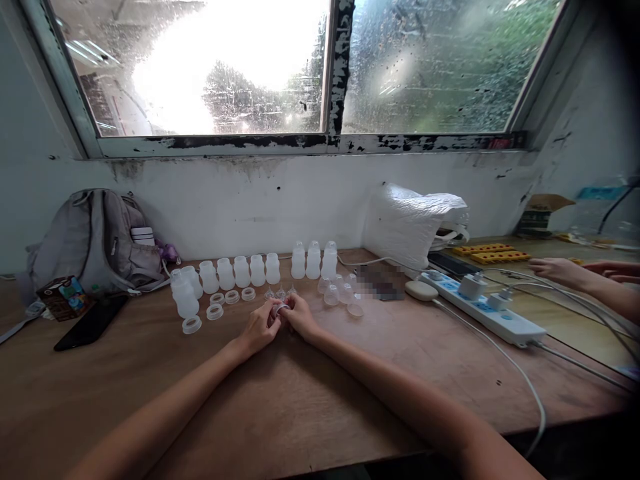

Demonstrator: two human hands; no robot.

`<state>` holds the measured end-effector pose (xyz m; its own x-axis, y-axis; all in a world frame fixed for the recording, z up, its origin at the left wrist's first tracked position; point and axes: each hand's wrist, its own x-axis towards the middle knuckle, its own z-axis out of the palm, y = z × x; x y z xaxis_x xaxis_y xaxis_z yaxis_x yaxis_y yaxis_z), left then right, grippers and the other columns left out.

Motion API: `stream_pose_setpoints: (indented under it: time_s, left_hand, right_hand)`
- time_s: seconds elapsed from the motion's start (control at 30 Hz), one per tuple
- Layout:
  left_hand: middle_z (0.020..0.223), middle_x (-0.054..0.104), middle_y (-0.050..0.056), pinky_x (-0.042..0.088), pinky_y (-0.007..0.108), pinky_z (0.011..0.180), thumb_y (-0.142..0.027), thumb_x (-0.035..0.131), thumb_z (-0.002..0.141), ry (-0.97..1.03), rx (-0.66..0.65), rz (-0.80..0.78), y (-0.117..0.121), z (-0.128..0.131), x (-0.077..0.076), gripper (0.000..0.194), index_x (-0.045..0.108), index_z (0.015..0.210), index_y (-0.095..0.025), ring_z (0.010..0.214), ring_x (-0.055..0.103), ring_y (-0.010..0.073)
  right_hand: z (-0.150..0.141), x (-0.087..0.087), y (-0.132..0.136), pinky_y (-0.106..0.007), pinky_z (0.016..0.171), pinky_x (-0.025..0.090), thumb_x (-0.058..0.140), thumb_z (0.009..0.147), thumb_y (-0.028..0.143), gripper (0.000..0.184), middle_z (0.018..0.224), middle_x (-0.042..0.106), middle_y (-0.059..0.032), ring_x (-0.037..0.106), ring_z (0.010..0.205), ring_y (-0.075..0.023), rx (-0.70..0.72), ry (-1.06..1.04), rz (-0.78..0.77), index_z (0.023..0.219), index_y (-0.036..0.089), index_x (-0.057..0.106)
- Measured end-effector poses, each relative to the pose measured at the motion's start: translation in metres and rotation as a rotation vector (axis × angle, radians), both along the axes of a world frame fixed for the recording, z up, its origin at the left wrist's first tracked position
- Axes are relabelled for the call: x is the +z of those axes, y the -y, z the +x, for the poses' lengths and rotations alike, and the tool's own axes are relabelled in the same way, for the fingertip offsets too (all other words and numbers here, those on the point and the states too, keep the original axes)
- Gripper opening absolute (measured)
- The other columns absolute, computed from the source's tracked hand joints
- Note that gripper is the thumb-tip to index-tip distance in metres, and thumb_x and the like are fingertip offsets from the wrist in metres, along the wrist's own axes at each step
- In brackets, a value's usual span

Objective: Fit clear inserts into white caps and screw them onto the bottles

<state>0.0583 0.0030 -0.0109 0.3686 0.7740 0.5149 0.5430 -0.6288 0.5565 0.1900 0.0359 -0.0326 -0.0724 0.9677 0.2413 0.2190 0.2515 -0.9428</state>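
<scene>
My left hand point(261, 326) and my right hand point(301, 318) meet over the table, their fingers closed around a whitish bottle collar ring point(281, 309). Just behind them stand several clear bottle nipples point(281, 293), partly hidden by my fingers. To the left lie more collar rings point(215, 311) in loose rows. Behind these runs a line of open frosted baby bottles point(225, 273). Three capped bottles point(313, 261) stand upright farther right. Clear dome caps point(331, 295) are grouped to the right of my right hand. Whether a nipple sits inside the held ring, I cannot tell.
At left are a grey backpack point(95, 233), a small carton point(65, 297) and a black phone point(91, 325). A power strip point(485, 308) with plugs and cables lies at right, near a white bag point(410, 223). Another person's hand point(560, 272) is beside yellow racks point(500, 257).
</scene>
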Motion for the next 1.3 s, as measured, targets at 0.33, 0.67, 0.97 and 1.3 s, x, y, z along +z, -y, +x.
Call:
stream_pose_setpoints:
  time_s: [0.33,0.67,0.97,1.3]
  left_hand:
    - [0.078,0.056,0.002,0.039,0.026,0.068,-0.018,0.038,0.076,0.003,0.138,-0.072,0.003,0.007,-0.001,0.025,0.046,0.099,-0.020,0.072,0.053,0.0148]
    - [0.078,0.059,0.003,0.041,0.026,0.066,-0.017,0.043,0.074,0.076,0.241,-0.127,-0.008,0.003,-0.005,0.022,0.047,0.096,-0.019,0.070,0.056,0.0146]
    - [0.068,0.057,0.000,0.039,0.022,0.057,-0.020,0.045,0.073,0.123,0.219,-0.148,-0.010,0.002,-0.009,0.018,0.047,0.091,-0.018,0.056,0.053,0.0104]
    - [0.065,0.055,-0.002,0.039,0.020,0.057,-0.020,0.044,0.073,0.108,0.194,-0.111,-0.006,0.003,-0.006,0.017,0.048,0.090,-0.019,0.057,0.051,0.0101]
  right_hand:
    - [0.001,-0.006,0.000,-0.017,0.029,0.034,0.049,0.065,0.027,0.014,0.055,0.046,0.0065,0.044,0.036,-0.0066,-0.001,-0.028,0.075,0.067,0.019,0.038]
    - [-0.001,0.000,0.007,-0.017,0.030,0.040,0.047,0.068,0.028,0.015,0.068,0.054,0.0012,0.048,0.040,-0.0064,0.097,-0.073,0.085,0.080,0.018,0.047]
    - [-0.002,0.000,0.006,-0.016,0.032,0.040,0.045,0.066,0.020,0.011,0.056,0.050,0.0042,0.046,0.040,-0.0065,0.052,-0.021,0.133,0.076,0.017,0.050]
    - [-0.001,0.001,0.007,-0.018,0.033,0.039,0.046,0.072,0.034,0.016,0.051,0.050,0.0040,0.046,0.039,-0.0077,0.050,-0.006,0.138,0.072,0.018,0.049]
